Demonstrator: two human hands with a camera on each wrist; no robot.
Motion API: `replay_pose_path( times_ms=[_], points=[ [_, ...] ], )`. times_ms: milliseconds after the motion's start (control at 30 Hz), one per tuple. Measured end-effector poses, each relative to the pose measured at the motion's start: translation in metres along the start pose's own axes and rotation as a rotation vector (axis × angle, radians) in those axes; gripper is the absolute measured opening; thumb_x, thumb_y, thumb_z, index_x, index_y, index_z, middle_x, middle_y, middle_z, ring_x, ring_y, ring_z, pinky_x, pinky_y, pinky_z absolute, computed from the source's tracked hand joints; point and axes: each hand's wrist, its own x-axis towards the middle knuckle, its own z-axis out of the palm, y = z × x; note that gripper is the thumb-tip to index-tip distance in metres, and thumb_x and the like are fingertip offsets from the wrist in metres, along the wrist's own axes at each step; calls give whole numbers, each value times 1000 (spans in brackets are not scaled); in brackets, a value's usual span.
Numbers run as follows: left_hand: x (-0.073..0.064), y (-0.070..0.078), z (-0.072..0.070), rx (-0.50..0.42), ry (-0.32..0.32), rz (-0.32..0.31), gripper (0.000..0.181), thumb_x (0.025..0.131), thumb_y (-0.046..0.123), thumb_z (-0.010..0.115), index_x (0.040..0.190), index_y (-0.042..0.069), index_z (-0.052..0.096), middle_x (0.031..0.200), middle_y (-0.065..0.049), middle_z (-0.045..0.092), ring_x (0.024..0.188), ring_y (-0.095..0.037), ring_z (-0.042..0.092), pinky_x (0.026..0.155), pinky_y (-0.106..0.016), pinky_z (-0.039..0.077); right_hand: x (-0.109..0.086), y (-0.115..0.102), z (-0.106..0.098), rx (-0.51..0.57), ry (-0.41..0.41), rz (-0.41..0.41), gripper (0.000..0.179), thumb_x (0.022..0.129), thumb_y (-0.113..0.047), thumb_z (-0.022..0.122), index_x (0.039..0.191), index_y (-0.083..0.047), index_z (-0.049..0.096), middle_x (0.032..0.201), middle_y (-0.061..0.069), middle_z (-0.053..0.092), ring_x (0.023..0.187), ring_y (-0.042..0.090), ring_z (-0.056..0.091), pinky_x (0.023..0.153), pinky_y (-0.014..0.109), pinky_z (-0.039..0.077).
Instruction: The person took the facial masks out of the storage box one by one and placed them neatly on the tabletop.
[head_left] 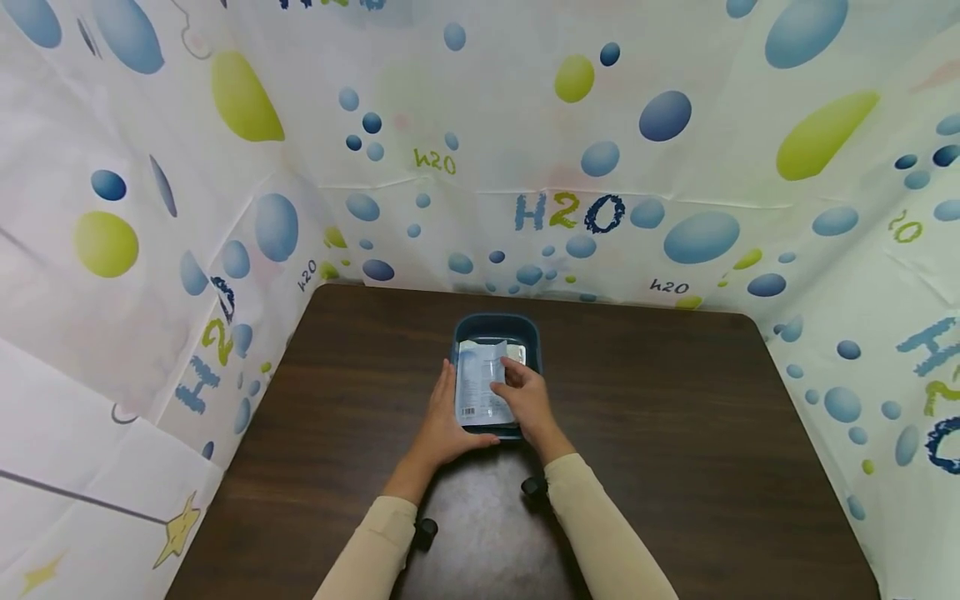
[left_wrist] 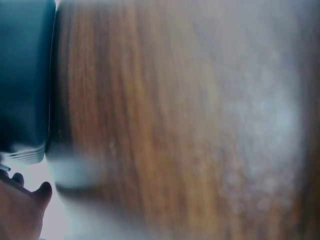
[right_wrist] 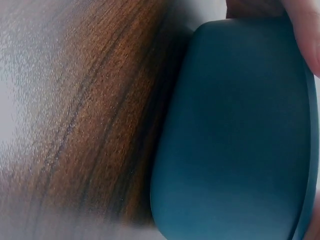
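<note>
A dark teal rectangular bin (head_left: pixel 536 342) stands on the table with a pale blue-and-white printed packet (head_left: pixel 476 383) in it. Fine print and a barcode show on the packet. My left hand (head_left: pixel 441 425) lies against the bin's left side, fingers straight, with the thumb stretched along the near rim. My right hand (head_left: pixel 531 404) reaches over the bin's right side and pinches the packet's right edge between thumb and fingers. Beneath that edge shows a whitish thing (head_left: pixel 517 353), mostly hidden. In the right wrist view the bin's outer wall (right_wrist: pixel 235 130) fills much of the frame.
The dark brown wooden table (head_left: pixel 675 433) extends to both sides of the bin. A white cloth (head_left: pixel 480 117) printed with blue and green drops hangs behind and at the sides. A small black device (head_left: pixel 425 533) sits at the left cuff, another (head_left: pixel 533 487) at the right.
</note>
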Motion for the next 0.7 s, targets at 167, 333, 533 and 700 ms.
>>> replay_pose_path(
  times_ms=[167, 333, 533, 700],
  points=[
    [0, 0, 0, 27, -3, -9, 148, 59, 57, 96, 165, 9, 6, 174, -9, 3, 159, -36, 12, 123, -63, 23, 0, -1, 2, -48, -14, -17, 63, 93, 0, 67, 153, -2, 45, 160, 18, 43, 141, 38, 51, 109, 52, 48],
    [0, 1, -1, 22, 4, -24, 147, 58, 55, 97, 165, 10, 7, 174, -5, 4, 160, -34, 13, 124, -63, 22, -2, -2, 4, -61, 27, 22, 62, 93, -1, 67, 152, -6, 48, 152, 19, 53, 127, 35, 62, 100, 47, 56],
    [0, -1, 0, 37, 11, -26, 146, 58, 55, 96, 165, 11, 7, 174, -6, 6, 159, -34, 14, 124, -63, 21, -2, 0, 6, -123, 21, -3, 61, 92, 0, 66, 151, -2, 48, 144, 24, 58, 116, 32, 66, 94, 42, 59],
    [1, -2, 0, 50, 12, -31, 146, 58, 55, 96, 166, 13, 7, 174, -6, 6, 159, -34, 15, 123, -63, 22, -3, -2, 8, -147, 34, -62, 62, 91, 1, 66, 151, -3, 49, 144, 23, 58, 115, 32, 67, 90, 41, 60]
  ],
)
